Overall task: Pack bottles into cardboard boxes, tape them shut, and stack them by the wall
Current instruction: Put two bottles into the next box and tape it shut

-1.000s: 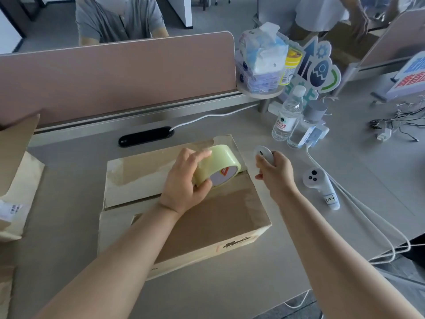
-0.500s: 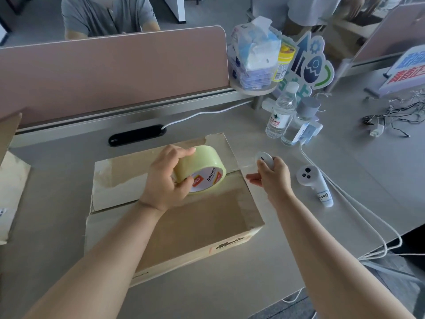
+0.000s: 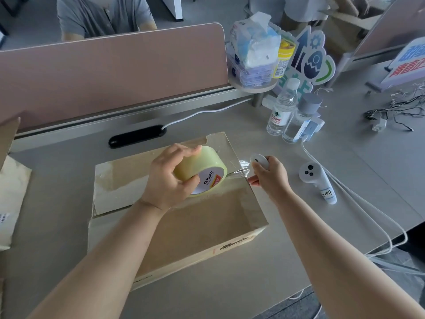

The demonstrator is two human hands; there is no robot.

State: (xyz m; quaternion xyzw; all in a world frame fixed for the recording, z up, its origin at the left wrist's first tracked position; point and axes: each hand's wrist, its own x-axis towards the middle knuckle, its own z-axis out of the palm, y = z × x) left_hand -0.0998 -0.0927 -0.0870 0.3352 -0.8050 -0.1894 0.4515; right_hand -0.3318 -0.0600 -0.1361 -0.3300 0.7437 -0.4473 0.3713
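A closed cardboard box (image 3: 202, 229) lies flat on the grey desk in front of me. My left hand (image 3: 169, 179) grips a roll of clear yellowish tape (image 3: 202, 171) over the box's top seam. A short strip of tape (image 3: 239, 172) stretches from the roll to the box's right edge. My right hand (image 3: 269, 176) sits at that edge, shut on a small white cutter (image 3: 258, 160) and pinching the tape end. Two clear water bottles (image 3: 281, 111) stand on the desk to the far right of the box.
A white controller (image 3: 318, 181) with white cables (image 3: 358, 203) lies right of the box. A black power strip (image 3: 137, 136) sits behind it below a pink divider (image 3: 110, 72). Flattened cardboard (image 3: 11, 199) lies at left. A tissue pack (image 3: 253, 47) and tangled wires (image 3: 395, 111) are at the back right.
My left hand has drawn the tape roll leftward away from the box's right edge, so a strip of tape now stretches between the roll and my right hand.
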